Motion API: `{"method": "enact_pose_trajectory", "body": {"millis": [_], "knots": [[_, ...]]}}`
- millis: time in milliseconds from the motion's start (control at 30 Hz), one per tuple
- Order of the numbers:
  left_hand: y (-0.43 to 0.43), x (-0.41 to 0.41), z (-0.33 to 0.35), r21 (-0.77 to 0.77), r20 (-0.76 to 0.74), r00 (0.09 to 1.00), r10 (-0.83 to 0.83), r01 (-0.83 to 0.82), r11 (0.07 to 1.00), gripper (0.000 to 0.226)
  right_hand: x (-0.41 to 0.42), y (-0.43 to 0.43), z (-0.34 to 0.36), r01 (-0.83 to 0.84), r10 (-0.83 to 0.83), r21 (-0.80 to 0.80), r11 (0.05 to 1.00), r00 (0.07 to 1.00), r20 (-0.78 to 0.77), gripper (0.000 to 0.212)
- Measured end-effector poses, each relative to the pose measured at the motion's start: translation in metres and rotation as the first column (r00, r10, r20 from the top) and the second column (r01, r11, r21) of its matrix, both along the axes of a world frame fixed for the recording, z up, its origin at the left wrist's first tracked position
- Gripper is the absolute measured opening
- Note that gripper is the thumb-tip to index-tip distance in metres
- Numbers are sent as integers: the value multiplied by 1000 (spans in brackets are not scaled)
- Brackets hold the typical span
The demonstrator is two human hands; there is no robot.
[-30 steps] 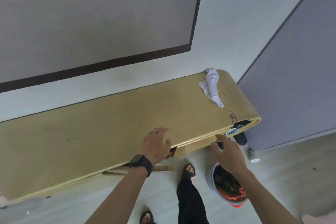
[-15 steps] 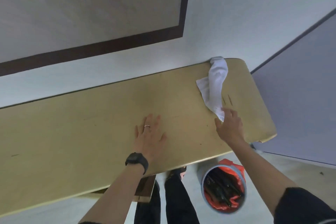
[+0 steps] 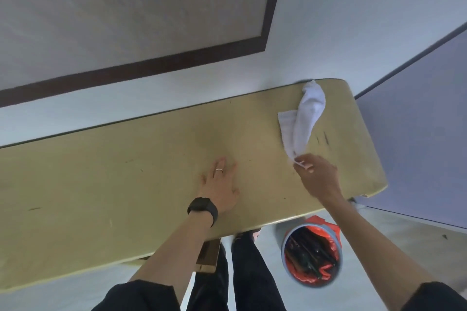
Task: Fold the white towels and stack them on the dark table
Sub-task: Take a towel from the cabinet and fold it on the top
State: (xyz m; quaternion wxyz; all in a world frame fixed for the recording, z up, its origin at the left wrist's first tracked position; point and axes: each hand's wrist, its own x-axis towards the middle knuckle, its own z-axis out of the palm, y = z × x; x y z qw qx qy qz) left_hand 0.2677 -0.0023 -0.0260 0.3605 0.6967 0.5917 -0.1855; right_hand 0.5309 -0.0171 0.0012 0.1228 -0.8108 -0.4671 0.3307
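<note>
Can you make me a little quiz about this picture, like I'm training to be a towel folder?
1. True or false: the left hand lies flat on the table, fingers spread.
2. Where does the right hand pinch the towel? A: at its near corner. B: at its far end by the wall. C: in its middle.
3. Fill in the word: on the floor beside the person's legs stands a round ____ lined with a red bag.

Key
1. True.
2. A.
3. bin.
</note>
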Motion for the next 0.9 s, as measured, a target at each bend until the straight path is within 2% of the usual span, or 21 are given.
{"method": "enact_pose_trajectory", "body": {"millis": [67,133,233,300,467,567,733,833,900], "knots": [[5,1,28,99,115,990,83,-94,991,58,-17,-6,31,-31,33,43,999,999,-40,11],[4,3,63,225,241,964,110,-165,960,53,-35,-13,64,-79,84,77,994,994,-63,9],[-6,7,116,342,419,908,17,-176,923,54,-60,-23,107,-169,180,96,981,977,-112,9],[-13,4,137,405,460,887,-44,-166,899,52,-75,-28,128,-224,239,112,968,960,-146,13],[-21,-39,154,423,381,921,-84,-93,901,28,-99,-35,159,-333,354,137,933,916,-189,9],[-32,-70,160,424,317,941,-121,-27,905,22,-110,-37,168,-386,406,137,912,896,-180,9],[-57,-122,157,432,233,963,-135,23,902,27,-128,-41,176,-392,422,182,902,889,-177,10],[-70,-142,152,490,122,970,-210,125,863,29,-133,-46,174,-416,441,167,894,883,-162,10],[-75,-150,152,518,102,972,-213,131,845,28,-136,-49,172,-437,461,168,884,875,-151,11]]}}
